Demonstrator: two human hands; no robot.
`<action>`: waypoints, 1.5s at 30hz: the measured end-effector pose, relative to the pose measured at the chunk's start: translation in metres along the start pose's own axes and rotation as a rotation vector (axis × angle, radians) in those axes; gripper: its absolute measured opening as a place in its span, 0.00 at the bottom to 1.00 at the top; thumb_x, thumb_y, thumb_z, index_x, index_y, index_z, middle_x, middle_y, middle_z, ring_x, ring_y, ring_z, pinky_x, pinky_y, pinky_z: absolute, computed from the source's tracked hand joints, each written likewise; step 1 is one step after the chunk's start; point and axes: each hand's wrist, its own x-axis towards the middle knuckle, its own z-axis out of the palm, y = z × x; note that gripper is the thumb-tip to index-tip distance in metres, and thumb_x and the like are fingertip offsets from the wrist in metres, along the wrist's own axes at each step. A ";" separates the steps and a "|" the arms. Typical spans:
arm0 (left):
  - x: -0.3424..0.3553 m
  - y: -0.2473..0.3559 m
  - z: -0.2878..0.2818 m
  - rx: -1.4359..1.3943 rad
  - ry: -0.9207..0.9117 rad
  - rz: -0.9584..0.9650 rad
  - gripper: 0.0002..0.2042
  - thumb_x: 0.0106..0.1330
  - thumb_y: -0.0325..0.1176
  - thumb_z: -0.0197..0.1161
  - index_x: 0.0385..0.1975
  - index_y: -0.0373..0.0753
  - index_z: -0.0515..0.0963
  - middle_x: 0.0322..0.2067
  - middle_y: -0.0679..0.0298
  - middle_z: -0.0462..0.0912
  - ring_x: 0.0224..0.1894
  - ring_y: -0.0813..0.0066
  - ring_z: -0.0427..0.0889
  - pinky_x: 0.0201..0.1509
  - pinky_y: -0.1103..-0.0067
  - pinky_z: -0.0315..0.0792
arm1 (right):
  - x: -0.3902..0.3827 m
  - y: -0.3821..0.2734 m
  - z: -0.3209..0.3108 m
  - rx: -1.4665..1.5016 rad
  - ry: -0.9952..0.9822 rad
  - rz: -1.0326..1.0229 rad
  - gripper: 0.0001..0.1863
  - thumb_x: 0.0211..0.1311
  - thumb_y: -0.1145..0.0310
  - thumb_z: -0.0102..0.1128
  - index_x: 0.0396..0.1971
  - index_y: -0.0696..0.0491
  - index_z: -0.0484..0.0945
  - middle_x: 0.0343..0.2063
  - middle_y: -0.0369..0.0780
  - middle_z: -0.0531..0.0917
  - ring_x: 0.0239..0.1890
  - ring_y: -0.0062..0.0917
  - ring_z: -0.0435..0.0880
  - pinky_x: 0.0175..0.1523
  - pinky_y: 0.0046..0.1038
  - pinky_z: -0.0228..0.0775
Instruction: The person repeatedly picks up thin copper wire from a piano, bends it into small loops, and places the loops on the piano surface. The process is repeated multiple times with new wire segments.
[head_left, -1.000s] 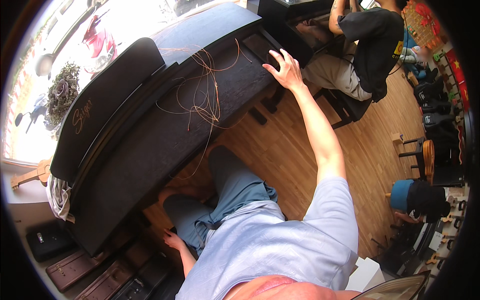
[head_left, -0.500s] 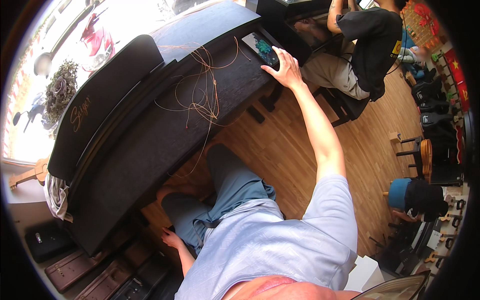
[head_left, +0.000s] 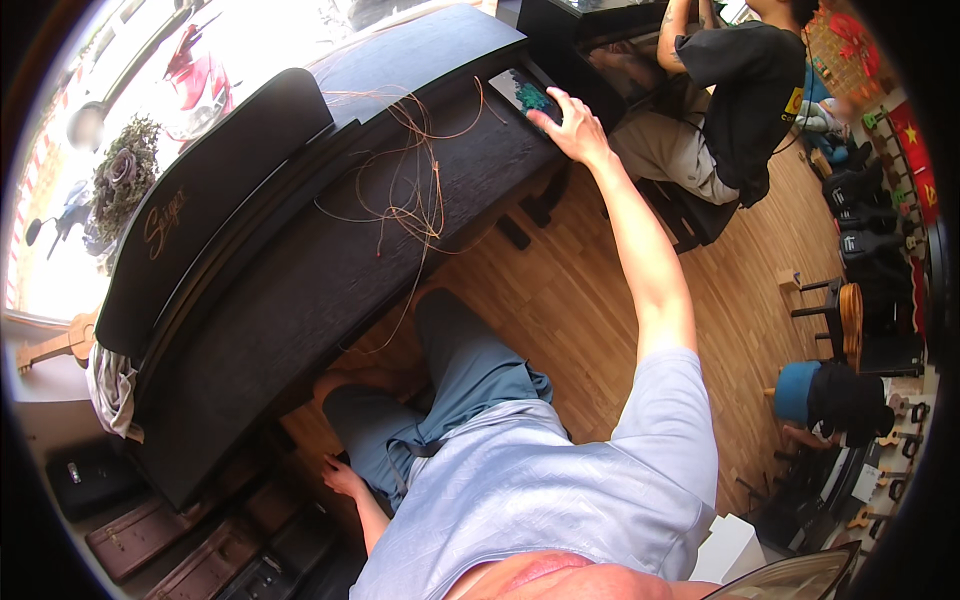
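Observation:
My right hand [head_left: 577, 130] reaches out at the far right end of the black piano-like cabinet's lid [head_left: 330, 225]. Its fingers are apart, and its thumb and fingertips lie over the near side of a flat phone or tablet [head_left: 512, 92] with a teal-green picture on its screen. Part of that screen is under the hand. A loose tangle of thin copper-coloured wire or string [head_left: 410, 210] lies on the dark lid, one strand hanging over the front edge. Low beside my thigh, my left hand [head_left: 345, 480] is loosely curled at something dark that I cannot make out.
A person in a black shirt [head_left: 750, 95] sits at the far right. Another dark-clothed figure [head_left: 845, 400] is near a blue stool [head_left: 797, 390]. Brown cases [head_left: 140, 535] stand at lower left. A cloth [head_left: 112, 395] hangs at the lid's left end.
My right hand has slid slightly further over the flat device, covering more of it, and its fingers look more bent. My left hand stays by my thigh. The view has shifted a little.

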 end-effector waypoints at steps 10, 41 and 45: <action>-0.002 0.006 -0.004 -0.066 0.025 0.029 0.25 0.77 0.51 0.46 0.44 0.36 0.84 0.43 0.49 0.84 0.49 0.45 0.79 0.52 0.55 0.71 | 0.057 0.002 0.003 0.154 0.243 0.055 0.27 0.66 0.47 0.58 0.56 0.50 0.74 0.45 0.49 0.84 0.51 0.45 0.83 0.55 0.42 0.74; 0.042 0.548 -0.277 -0.663 -0.062 1.220 0.04 0.67 0.27 0.66 0.35 0.33 0.82 0.29 0.66 0.83 0.25 0.85 0.73 0.30 0.85 0.68 | 0.120 -0.258 0.030 -0.051 -0.385 -0.391 0.22 0.67 0.48 0.60 0.42 0.55 0.84 0.42 0.48 0.87 0.49 0.42 0.85 0.56 0.40 0.76; 0.053 0.640 -0.256 -0.442 -0.076 1.318 0.09 0.67 0.35 0.66 0.38 0.35 0.84 0.36 0.57 0.85 0.34 0.66 0.84 0.42 0.74 0.77 | 0.120 -0.252 0.033 -0.033 -0.340 -0.423 0.20 0.65 0.49 0.62 0.43 0.51 0.84 0.41 0.46 0.87 0.49 0.40 0.85 0.55 0.39 0.77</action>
